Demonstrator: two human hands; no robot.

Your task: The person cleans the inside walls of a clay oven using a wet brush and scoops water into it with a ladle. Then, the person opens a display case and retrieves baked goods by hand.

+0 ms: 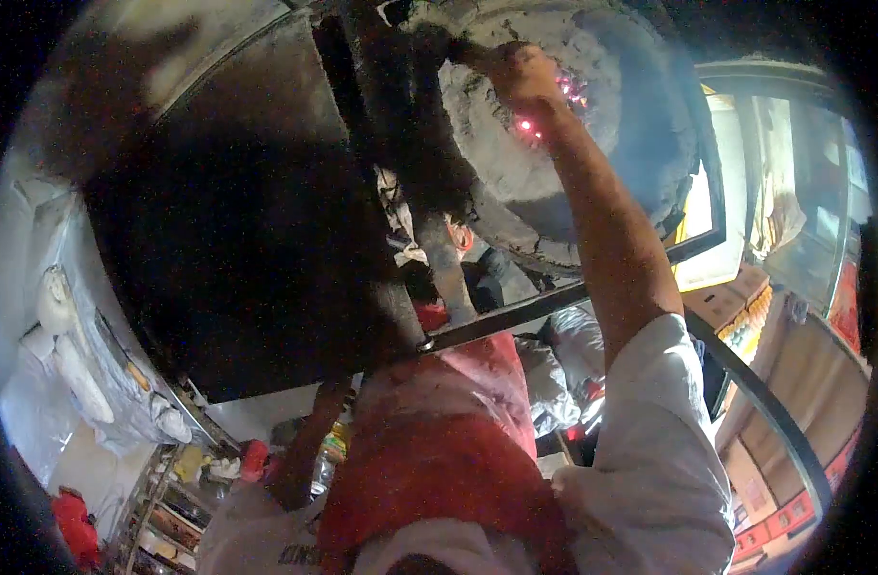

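My right arm reaches up over a round, ash-grey clay-like hearth point(496, 144). At its end my right hand point(527, 79) looks closed, with the fingers curled and pointing left. A dark shape point(458, 50) adjoins the fingers; too little light falls there to tell what it is or whether I grip it. Just below and right of the hand, coals point(530, 127) glow pink-red in the grey ash. My left forearm point(309, 450) hangs in shadow at the lower left, and the left hand is hidden behind the dark flat surface point(257, 259).
A metal bar point(515, 316) runs along the hearth's near side, close to my red apron point(434, 460). Silvery bags point(573, 355) lie beneath it. A bottle point(329, 455) stands at lower left. Cardboard boxes point(731, 297) are at right, beside a glass-panelled frame point(812, 163).
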